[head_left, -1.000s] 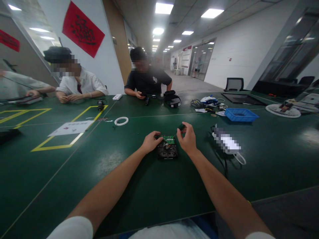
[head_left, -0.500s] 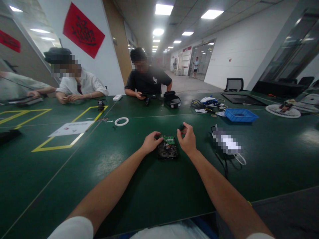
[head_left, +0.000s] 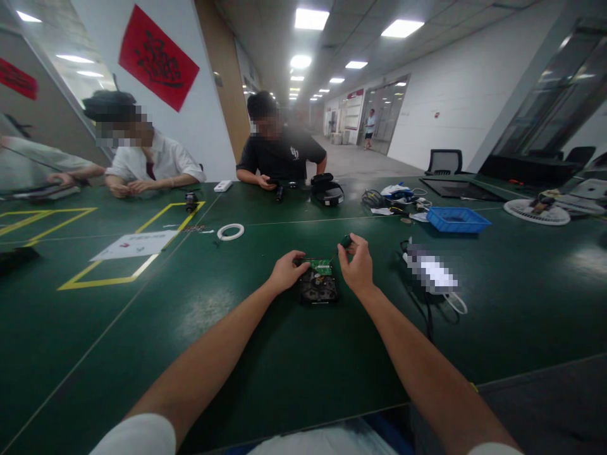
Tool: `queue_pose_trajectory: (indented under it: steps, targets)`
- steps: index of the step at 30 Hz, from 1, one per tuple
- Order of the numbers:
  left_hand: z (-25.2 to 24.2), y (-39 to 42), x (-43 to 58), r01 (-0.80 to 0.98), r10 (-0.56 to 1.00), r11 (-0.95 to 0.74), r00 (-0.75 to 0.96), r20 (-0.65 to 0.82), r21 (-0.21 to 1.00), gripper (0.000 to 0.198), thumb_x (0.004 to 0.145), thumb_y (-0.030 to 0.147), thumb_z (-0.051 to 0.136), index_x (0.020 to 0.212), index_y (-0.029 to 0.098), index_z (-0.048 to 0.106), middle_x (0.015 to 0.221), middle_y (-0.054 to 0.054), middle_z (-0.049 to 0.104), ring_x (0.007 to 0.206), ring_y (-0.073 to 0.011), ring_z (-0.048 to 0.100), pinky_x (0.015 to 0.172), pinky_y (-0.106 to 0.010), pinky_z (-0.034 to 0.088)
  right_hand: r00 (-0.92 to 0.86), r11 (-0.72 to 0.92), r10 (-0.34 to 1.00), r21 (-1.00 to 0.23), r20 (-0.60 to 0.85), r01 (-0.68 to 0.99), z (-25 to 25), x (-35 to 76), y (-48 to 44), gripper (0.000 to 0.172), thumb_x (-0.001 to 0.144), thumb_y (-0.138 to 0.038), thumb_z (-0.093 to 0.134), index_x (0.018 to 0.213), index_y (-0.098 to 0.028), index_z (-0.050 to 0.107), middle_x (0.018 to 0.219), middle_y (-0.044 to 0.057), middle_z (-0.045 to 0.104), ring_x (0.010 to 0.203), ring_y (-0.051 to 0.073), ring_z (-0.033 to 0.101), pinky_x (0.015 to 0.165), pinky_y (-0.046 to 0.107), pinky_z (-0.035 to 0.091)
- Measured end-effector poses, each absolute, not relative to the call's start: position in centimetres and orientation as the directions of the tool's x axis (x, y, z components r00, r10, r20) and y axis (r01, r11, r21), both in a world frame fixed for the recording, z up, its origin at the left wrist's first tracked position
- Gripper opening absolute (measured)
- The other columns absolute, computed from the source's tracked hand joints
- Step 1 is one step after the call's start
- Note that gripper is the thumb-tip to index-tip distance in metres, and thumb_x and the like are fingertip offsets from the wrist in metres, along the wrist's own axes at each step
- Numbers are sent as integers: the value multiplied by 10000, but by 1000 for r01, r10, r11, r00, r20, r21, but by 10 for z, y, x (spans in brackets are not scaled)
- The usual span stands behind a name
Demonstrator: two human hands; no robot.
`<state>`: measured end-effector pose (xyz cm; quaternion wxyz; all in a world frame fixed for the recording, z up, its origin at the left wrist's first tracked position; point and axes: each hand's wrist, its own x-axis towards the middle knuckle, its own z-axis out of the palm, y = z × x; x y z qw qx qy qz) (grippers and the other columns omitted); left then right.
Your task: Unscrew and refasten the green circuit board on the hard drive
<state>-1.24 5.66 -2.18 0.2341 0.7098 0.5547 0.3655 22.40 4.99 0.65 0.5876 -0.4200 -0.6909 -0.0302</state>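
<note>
A hard drive (head_left: pixel 318 291) lies flat on the green table in front of me, its underside up with a green circuit board (head_left: pixel 322 267) at the far end. My left hand (head_left: pixel 288 270) grips the drive at its far left corner, the thumb resting near the board. On the other side, my right hand (head_left: pixel 355 262) pinches the dark handle of a screwdriver (head_left: pixel 346 241) between thumb and fingers. Its thin shaft slants down toward the board's right edge; whether the tip touches a screw is too small to tell.
A white cable ring (head_left: pixel 231 232) and a paper sheet (head_left: pixel 135 244) lie to the left. To the right are a power strip with cables (head_left: pixel 458 302), a blue tray (head_left: pixel 459 221) and a white fan grille (head_left: pixel 535 213). Several people sit across the table (head_left: pixel 265 354).
My hands and the hard drive keep nearly the same place. The screwdriver handle has tilted very slightly. A person in the far corridor has shifted a little.
</note>
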Motion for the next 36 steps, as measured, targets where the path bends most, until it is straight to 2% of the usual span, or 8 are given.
queue_pose_trajectory:
  steps: [5,10,13,19,25,29,36]
  targets:
    - [-23,58,-12,620,961,-268,115,253,737,409,872,385,701,1234,199,652,1156,-69,704,670,-133,607,666,-291,515,-18,658,556,-426,831,621,12,226,46,443,978,-345,554,1387,-204,459,1213,146,552,894,213,646,765,409,637]
    - [-23,57,-12,610,961,-269,115,253,745,406,869,380,703,1229,198,649,1164,-68,702,668,-129,606,673,-290,515,-13,680,516,-400,857,615,16,224,45,408,981,-324,544,1367,-219,464,1277,156,538,1096,257,613,796,426,643]
    - [-23,57,-12,608,962,-265,111,250,748,400,868,380,704,1220,196,655,1164,-73,701,679,-133,612,665,-289,513,-9,686,500,-391,866,613,16,224,46,389,977,-321,554,1344,-222,470,1291,155,543,1131,263,605,786,424,647]
    - [-24,58,-13,609,963,-262,112,246,748,406,868,382,703,1227,200,653,1150,-67,703,665,-131,605,657,-287,504,-32,654,506,-359,862,666,18,226,43,370,950,-318,595,1295,-219,507,1196,141,554,1057,260,616,782,430,639]
    - [-25,58,-13,609,954,-288,118,274,739,410,870,394,699,1226,194,654,1146,-66,706,696,-138,610,680,-286,506,18,672,508,-409,861,617,13,224,46,426,933,-271,573,1331,-193,442,1288,167,523,1008,241,638,724,391,644]
    - [-28,59,-13,598,953,-293,117,281,746,405,868,395,703,1216,195,655,1139,-60,708,685,-134,607,661,-284,504,42,638,541,-442,840,631,10,225,48,446,931,-318,606,1331,-210,442,1213,134,567,900,221,655,683,378,639]
    - [-29,59,-14,595,956,-282,109,272,753,402,867,382,705,1220,197,653,1159,-64,701,650,-118,594,651,-281,506,-5,651,532,-406,847,641,13,222,43,437,940,-354,607,1327,-209,466,1203,135,555,887,210,635,671,365,630]
